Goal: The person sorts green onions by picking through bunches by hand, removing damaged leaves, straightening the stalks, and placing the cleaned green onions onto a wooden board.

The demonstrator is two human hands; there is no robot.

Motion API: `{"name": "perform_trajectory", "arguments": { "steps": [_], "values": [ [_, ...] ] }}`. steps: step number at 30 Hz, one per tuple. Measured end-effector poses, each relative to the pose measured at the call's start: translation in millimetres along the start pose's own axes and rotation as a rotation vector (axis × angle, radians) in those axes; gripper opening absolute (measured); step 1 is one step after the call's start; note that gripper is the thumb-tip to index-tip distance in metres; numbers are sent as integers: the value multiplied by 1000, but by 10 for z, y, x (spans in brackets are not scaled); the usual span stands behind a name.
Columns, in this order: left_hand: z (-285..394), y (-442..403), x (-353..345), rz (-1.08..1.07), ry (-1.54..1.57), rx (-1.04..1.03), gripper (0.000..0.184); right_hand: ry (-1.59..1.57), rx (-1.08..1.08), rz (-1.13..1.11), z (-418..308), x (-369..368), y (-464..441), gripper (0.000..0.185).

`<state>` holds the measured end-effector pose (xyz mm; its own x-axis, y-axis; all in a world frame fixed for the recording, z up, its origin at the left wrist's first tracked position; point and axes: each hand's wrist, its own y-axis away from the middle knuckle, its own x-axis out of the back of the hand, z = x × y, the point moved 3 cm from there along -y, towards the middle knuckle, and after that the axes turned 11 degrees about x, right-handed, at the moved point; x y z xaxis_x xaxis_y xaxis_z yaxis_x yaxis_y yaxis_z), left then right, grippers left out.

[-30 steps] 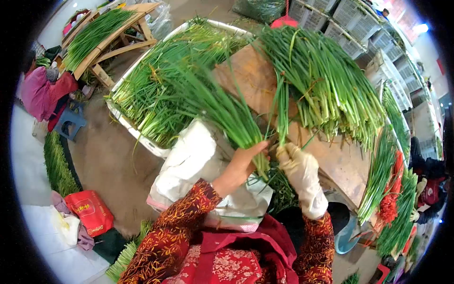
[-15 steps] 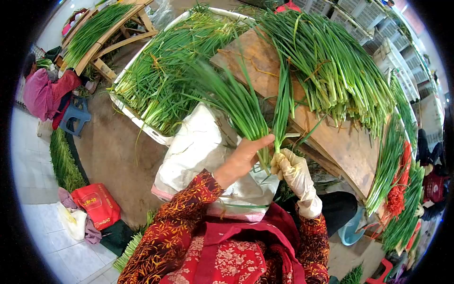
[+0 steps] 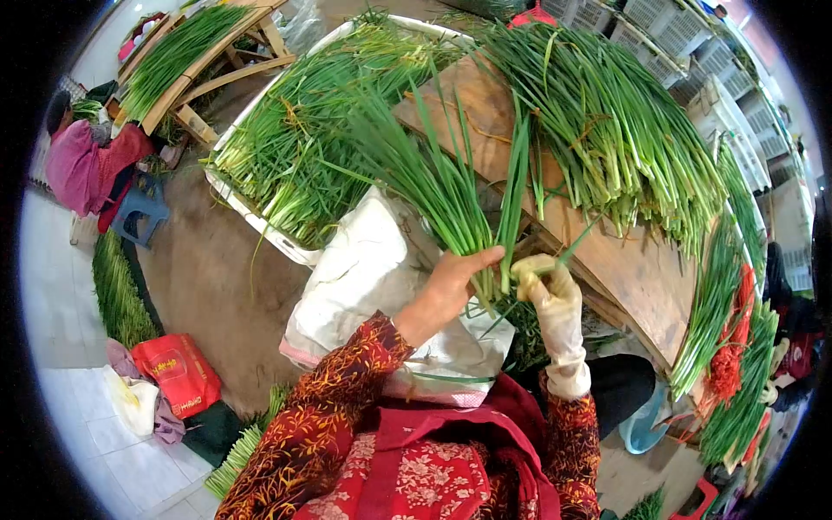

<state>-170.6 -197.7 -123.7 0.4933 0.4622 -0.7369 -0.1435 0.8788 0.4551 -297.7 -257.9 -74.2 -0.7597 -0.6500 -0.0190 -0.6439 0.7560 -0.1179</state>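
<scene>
My bare left hand point(image 3: 444, 290) is closed round the lower ends of a bunch of garlic chives point(image 3: 451, 204), whose leaves fan up and away. A few more stalks point(image 3: 513, 195) stand beside the bunch, against my left fingertips. Just right of those stalk ends, my right hand point(image 3: 555, 295), in a pale glove, has its fingers pinched on a loose green leaf point(image 3: 576, 244) that sticks out to the upper right. A white woven sack point(image 3: 347, 282) lies over my lap below both hands.
A large pile of chives point(image 3: 615, 130) rests on a wooden board point(image 3: 637, 277) ahead right. A white crate point(image 3: 251, 221) full of chives stands ahead left. Red ties point(image 3: 728, 364) lie at right, above a blue basin point(image 3: 646, 420). Another person point(image 3: 82, 165) sits far left.
My right hand has come away slightly to the right from the stalk ends, and a leaf now shows in its fingers. The bunch in my left hand has stayed nearly in place.
</scene>
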Motion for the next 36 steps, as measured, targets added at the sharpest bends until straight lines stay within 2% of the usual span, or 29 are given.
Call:
{"name": "perform_trajectory", "arguments": {
  "steps": [2, 4, 8, 10, 11, 12, 14, 15, 16, 18, 20, 21, 22, 25, 28, 30, 31, 36],
  "values": [
    [-34, 5, 34, -41, -21, 76, 25, -173, -58, 33, -15, 55, 174, 11],
    [-112, 14, 25, -84, -37, 155, 27, -218, -53, 69, 74, 158, 316, 13],
    [-190, 24, -62, -53, -53, 74, 25, -176, -2, 96, 3, 238, 500, 15],
    [-131, -5, 2, 32, -70, 37, 24, -151, 44, 7, -127, 268, 600, 17],
    [-71, -19, 19, 54, -79, 14, 26, -175, -25, -20, -125, 291, 659, 20],
    [-29, -22, 42, 55, -83, 11, 26, 3, -114, -84, -145, 344, 669, 27],
    [46, -10, 69, -1, -83, -77, 26, 382, -452, -303, 15, 531, 583, 35],
    [45, 2, 64, 13, -104, -75, 24, 718, -452, -300, 56, 561, 524, 37],
    [37, -1, 42, 8, -110, -75, 24, 854, -400, -203, -76, 501, 402, 26],
    [-27, 28, 21, 34, -126, -44, 24, 725, -8, -36, -147, 387, 236, 23],
    [-103, 1, -21, 6, -130, -40, 24, 781, 53, -69, -312, 140, 78, 28],
    [-119, 2, -50, 15, -138, -86, 24, 750, -80, -108, -337, 47, 25, 32],
    [-115, 5, -65, 24, -144, -134, 24, 722, -123, -127, -225, 33, -1, 34],
    [-114, -18, -11, -1, -149, -83, 26, 701, -126, -101, -114, 48, -34, 35],
    [-107, -3, 26, -37, -166, -31, 28, 545, -137, -77, 62, 80, -5, 35],
    [-101, 15, -7, -47, -27, 11, 29, -105, -230, -17, 225, 71, 14, 31],
    [-123, -15, 26, -71, -3, 32, 30, -179, -262, -23, 203, 63, 8, 25],
    [-114, 5, 36, -55, -5, 10, 30, -260, -283, -7, 293, 151, 21, 19]
  ]
}}
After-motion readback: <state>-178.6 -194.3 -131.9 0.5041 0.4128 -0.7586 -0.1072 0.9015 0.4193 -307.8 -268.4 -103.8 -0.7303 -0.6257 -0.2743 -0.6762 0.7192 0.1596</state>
